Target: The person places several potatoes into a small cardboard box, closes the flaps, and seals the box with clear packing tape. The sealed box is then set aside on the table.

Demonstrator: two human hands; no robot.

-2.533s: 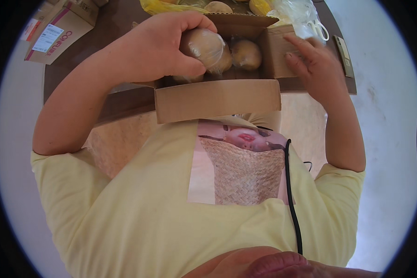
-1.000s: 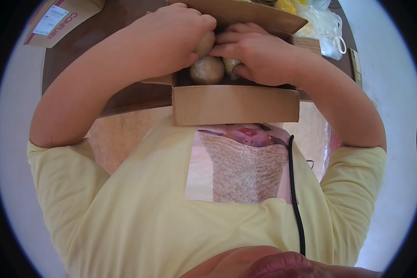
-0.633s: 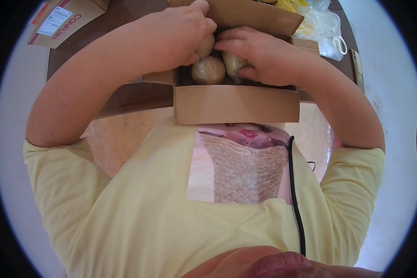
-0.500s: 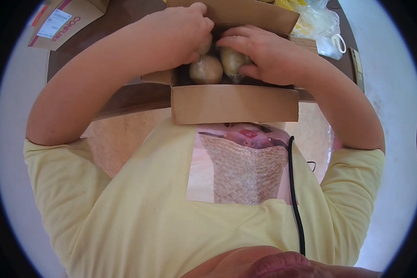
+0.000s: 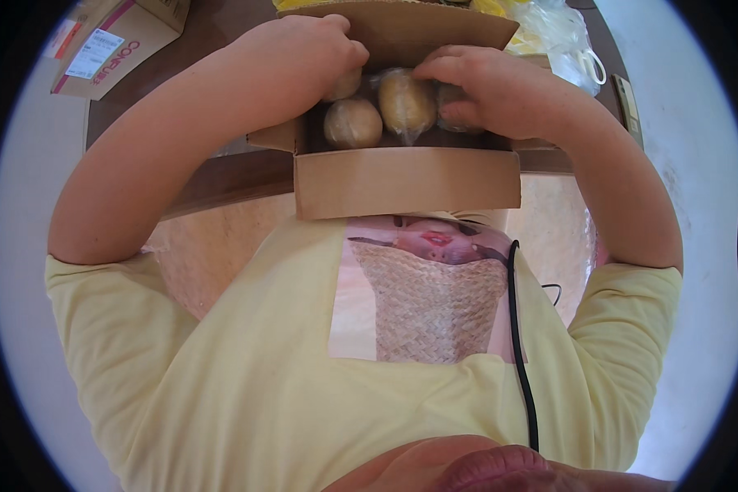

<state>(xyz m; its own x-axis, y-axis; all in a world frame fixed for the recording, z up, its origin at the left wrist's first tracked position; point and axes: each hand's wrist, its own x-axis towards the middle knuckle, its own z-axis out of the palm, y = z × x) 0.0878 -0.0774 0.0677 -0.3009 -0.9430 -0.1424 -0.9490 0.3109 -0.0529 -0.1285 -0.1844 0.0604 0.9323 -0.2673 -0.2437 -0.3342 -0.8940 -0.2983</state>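
Observation:
An open cardboard box (image 5: 406, 182) in front of me holds several round, yellow-brown, fruit-like things wrapped in clear film. My left hand (image 5: 324, 61) is curled over one wrapped ball (image 5: 346, 85) at the box's far left; its fingertips are partly hidden. Nearer to me, a second wrapped ball (image 5: 353, 124) lies untouched. Beside it sits a larger yellow one (image 5: 407, 105) with gathered film at its end. My right hand (image 5: 488, 92) bends its fingers around another wrapped ball (image 5: 454, 109) on the right, mostly covered by the hand.
The box's far flap (image 5: 418, 26) stands up, and a side flap (image 5: 272, 137) sticks out left. Another carton (image 5: 119, 45) with a label is at the far left of the dark table (image 5: 221, 176). Plastic bags (image 5: 553, 37) lie at the far right, near a flat phone-like object (image 5: 627, 107).
My right hand has moved off the larger yellow ball and rightward onto another wrapped ball. The box has shifted slightly left, and my left hand has moved left with it.

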